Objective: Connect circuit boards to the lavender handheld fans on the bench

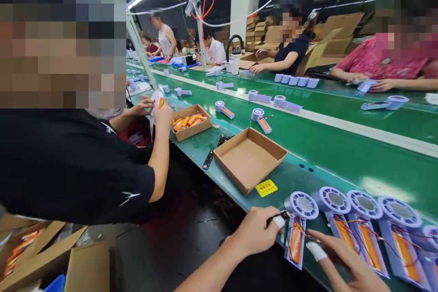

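My left hand (260, 232), its thumb tip wrapped in white tape, pinches a small dark piece (278, 217) that looks like a little circuit board. It is held beside the round head of a lilac handheld fan half (304, 205), whose handle holds an orange battery (295, 244). On the handle's other side, my right hand (345, 258), thumb also taped, has its thumb and forefinger tips closed on thin wires (310, 237). Several similar fan halves (364, 204) lie in a row on the right, with orange batteries and loose red and dark wires.
A shallow cardboard tray (251, 157) stands ahead, near a yellow card (266, 188) and black strips (208, 159). Fan parts lie along the green conveyor belt (328, 127). On my left a co-worker (78, 164) works beside a box of orange batteries (191, 133). Other people sit across the belt.
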Available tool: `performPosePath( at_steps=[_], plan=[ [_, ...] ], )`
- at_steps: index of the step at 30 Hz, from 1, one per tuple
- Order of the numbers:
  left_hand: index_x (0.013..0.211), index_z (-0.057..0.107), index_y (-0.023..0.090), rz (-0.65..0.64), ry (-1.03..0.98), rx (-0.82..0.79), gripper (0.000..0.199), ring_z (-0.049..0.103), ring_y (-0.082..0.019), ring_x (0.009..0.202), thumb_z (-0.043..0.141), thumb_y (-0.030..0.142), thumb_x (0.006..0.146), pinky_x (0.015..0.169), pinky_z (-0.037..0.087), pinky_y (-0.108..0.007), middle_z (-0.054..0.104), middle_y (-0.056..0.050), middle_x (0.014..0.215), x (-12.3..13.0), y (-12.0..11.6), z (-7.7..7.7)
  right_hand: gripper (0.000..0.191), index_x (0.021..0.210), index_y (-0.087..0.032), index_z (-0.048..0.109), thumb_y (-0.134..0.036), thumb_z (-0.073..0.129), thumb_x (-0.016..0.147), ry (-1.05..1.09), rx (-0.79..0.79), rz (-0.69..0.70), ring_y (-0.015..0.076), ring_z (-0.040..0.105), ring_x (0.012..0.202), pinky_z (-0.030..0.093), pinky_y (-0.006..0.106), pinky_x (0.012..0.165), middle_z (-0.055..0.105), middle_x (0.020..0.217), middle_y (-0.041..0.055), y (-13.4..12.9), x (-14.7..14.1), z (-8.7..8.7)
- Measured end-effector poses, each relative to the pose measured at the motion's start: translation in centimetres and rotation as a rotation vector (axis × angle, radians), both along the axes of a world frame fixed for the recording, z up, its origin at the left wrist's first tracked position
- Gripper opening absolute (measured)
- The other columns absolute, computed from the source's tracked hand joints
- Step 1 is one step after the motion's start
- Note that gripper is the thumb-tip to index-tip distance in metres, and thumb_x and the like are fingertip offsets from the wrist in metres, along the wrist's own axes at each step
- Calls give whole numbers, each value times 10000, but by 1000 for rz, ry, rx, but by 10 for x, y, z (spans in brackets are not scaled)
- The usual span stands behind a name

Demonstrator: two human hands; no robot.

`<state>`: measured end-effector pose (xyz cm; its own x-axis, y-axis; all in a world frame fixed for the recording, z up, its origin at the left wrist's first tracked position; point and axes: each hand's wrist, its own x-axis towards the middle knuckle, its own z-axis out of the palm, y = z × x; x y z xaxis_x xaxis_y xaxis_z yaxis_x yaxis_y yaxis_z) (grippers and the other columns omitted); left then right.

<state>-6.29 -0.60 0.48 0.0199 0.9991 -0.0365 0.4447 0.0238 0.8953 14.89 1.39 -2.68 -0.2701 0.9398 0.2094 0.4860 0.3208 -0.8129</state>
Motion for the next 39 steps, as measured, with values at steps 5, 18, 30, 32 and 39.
performPosePath(
  at_steps=[5,18,30,32,39],
  plan=[
    [673,555,196,27,-33,-40,196,480,-137,612,430,127,807,608,334,-248,566,12,647,-3,-7,34,343,911,-256,747,-525,535,879,1,244,-43,240,687,880,564,365,810,723,938,71,-5,-32,42],
    [1028,484,241,106,-169,-36,156,573,-146,641,360,288,946,611,458,-246,632,-10,857,-2,-10,9,212,1024,-185,617,-338,596,879,326,-37,-85,196,708,763,579,268,682,727,836,57,3,-70,29],
    [843,554,214,3,-13,-28,162,571,-174,822,457,312,929,762,423,-270,621,-4,862,-9,2,21,460,1282,-238,463,-60,457,858,-143,269,178,218,638,969,555,358,841,655,1075,73,7,-63,25],
    [793,552,209,0,25,-14,205,564,-179,802,444,316,931,748,418,-275,606,-10,825,-10,3,19,468,1283,-235,461,-46,454,855,-161,314,190,224,623,1013,549,367,868,644,1114,82,7,-64,27],
    [758,561,203,96,-274,-166,244,406,-107,472,482,385,899,461,314,-200,462,62,531,-8,0,-3,330,1095,-264,574,-49,513,851,-64,133,220,194,603,924,530,315,820,623,975,28,5,-63,26]
  ],
)
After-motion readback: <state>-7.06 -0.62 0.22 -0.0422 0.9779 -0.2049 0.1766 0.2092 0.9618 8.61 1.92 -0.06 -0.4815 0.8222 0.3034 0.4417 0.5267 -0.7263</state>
